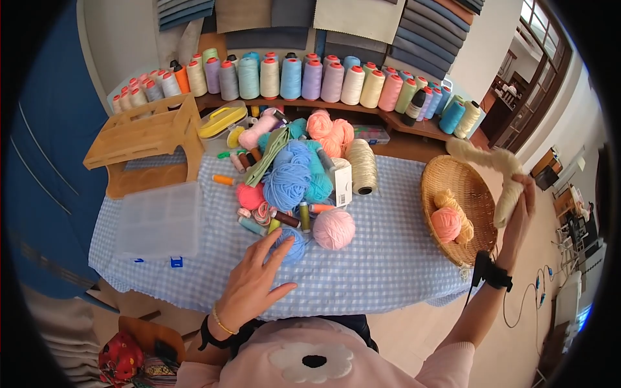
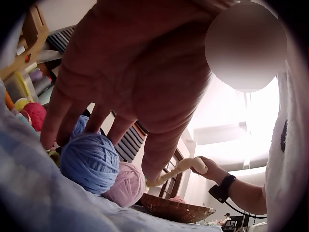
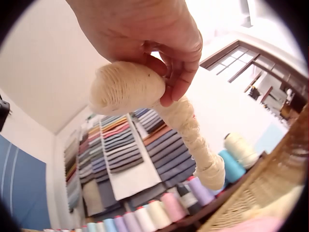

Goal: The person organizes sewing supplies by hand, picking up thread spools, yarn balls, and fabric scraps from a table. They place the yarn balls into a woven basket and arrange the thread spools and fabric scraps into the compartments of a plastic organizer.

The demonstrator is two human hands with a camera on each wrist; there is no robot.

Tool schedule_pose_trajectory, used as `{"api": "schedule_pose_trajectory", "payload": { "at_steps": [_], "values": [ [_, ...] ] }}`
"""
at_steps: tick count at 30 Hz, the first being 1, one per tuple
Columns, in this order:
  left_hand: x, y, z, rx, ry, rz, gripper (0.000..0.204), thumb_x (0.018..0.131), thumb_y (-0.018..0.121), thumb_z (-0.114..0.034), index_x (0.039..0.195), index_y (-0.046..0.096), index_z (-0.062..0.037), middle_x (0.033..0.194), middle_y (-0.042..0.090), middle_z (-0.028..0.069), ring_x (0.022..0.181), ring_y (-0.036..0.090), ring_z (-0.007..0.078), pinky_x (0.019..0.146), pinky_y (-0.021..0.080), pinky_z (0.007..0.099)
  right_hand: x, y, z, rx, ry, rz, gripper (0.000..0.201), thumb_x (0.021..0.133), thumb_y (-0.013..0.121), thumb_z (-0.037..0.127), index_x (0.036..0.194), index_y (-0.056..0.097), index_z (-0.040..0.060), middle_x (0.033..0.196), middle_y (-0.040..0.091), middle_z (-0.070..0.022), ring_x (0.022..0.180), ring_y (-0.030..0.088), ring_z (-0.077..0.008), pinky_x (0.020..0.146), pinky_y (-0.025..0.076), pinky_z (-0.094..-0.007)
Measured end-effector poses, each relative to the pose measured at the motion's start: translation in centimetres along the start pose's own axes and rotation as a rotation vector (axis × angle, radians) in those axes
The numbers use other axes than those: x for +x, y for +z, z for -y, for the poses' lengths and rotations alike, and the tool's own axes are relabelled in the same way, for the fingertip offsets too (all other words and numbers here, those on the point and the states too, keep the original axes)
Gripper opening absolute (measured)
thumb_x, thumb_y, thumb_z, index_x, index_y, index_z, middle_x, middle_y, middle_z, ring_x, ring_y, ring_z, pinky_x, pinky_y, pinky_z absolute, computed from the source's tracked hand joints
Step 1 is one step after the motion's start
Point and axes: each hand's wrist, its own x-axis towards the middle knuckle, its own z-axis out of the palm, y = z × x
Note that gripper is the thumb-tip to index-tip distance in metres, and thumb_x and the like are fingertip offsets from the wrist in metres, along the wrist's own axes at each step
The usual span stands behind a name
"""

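My right hand (image 1: pixel 521 210) pinches a long cream yarn skein (image 1: pixel 506 169) above the right side of the wicker basket (image 1: pixel 475 187). In the right wrist view my thumb and fingers (image 3: pixel 179 79) grip the skein (image 3: pixel 128 87), and its other end hangs down. A coral ball (image 1: pixel 446 224) and a yellow skein (image 1: pixel 463 234) lie in the basket. My left hand (image 1: pixel 249 284) has its fingers spread, with the fingertips at a small blue yarn ball (image 1: pixel 289 247). The left wrist view shows the blue ball (image 2: pixel 90 163) beside a pale pink ball (image 2: pixel 126 184); contact is unclear.
A pile of yarn balls (image 1: pixel 288 174) and small spools covers the table's middle. At the left are a wooden rack (image 1: pixel 145 139) and a clear plastic box (image 1: pixel 158 220). Thread cones (image 1: pixel 291 79) line the shelf behind. Checked cloth (image 1: pixel 388 271) covers the table.
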Motion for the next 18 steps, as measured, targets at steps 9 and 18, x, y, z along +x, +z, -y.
{"api": "schedule_pose_trajectory", "payload": {
  "at_steps": [9,18],
  "values": [
    [0.1,-0.2,0.1,-0.02,-0.008,0.031,0.082,0.08,0.078,-0.027,0.15,0.038,-0.0098,0.151,0.035,0.016,0.126,0.048,0.0371,0.1,0.048,0.0423,-4.5,-7.4,-7.3,-0.918,0.272,0.382,0.027,0.092,0.046,-0.001,0.109,0.065,0.0071,0.09,0.065,-0.0108,0.078,0.062,-0.0207,0.071,0.049,-0.0348],
    [0.1,-0.4,-0.3,-0.065,-0.065,0.083,0.085,0.079,0.08,-0.024,0.151,0.037,-0.0092,0.155,0.031,0.0158,0.132,0.044,0.0389,0.106,0.043,0.0442,-4.7,7.7,4.6,-0.642,-0.042,0.512,0.025,0.091,0.059,0.002,0.115,0.064,0.0045,0.1,0.065,-0.0135,0.094,0.066,-0.0303,0.083,0.052,-0.0395]
  ]
}}
